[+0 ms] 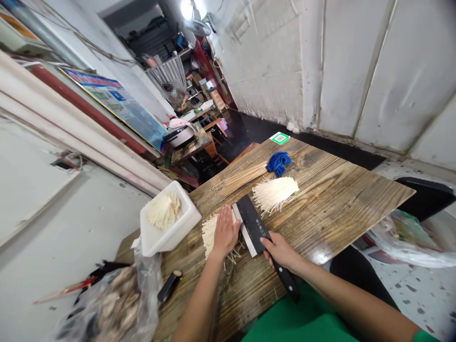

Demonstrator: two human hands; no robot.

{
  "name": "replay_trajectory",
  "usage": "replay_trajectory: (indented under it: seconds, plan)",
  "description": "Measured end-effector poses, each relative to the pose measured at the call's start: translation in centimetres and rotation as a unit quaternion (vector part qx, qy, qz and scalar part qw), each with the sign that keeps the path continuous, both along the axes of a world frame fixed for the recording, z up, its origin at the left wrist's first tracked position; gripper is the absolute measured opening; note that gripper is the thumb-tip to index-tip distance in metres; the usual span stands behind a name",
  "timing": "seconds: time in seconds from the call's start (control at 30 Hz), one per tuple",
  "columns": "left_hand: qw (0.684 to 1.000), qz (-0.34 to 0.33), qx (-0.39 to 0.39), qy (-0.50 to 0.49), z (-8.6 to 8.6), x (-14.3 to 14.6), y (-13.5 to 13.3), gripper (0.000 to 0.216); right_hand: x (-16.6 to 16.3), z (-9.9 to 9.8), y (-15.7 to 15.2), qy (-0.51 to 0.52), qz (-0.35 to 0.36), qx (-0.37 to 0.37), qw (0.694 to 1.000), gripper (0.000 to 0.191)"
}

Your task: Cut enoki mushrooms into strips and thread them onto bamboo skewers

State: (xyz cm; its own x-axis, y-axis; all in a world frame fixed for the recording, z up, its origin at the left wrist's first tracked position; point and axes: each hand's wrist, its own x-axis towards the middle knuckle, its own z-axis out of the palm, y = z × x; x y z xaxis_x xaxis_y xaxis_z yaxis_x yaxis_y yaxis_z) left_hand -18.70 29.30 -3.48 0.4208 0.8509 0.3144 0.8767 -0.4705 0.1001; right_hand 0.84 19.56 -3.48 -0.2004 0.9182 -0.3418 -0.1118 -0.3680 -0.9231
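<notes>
My left hand (225,232) lies flat, fingers together and stretched out, pressing on a bunch of enoki mushrooms (210,231) on the wooden table (331,204). My right hand (280,249) is closed round the black handle of a cleaver (251,224), whose dark blade stands right beside the left hand, at the bunch. A second bunch of enoki mushrooms (275,194) lies just beyond the blade. Small trimmings lie under the left wrist.
A white foam box (167,219) with cut enoki stands at the left. A bundle of bamboo skewers (240,178) and a blue cloth (278,162) lie further back. A plastic bag of mushrooms (117,299) and a black lighter-like object (169,286) lie near left. A person sits far back.
</notes>
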Motion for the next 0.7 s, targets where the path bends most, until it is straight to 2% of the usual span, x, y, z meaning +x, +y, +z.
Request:
replay_trajectory:
  seconds: [0.7]
  plan:
    - [1.000,-0.008,0.018,-0.007,-0.26,-0.15,0.21,0.059,-0.07,0.44,0.16,-0.001,0.015,-0.043,0.999,0.012]
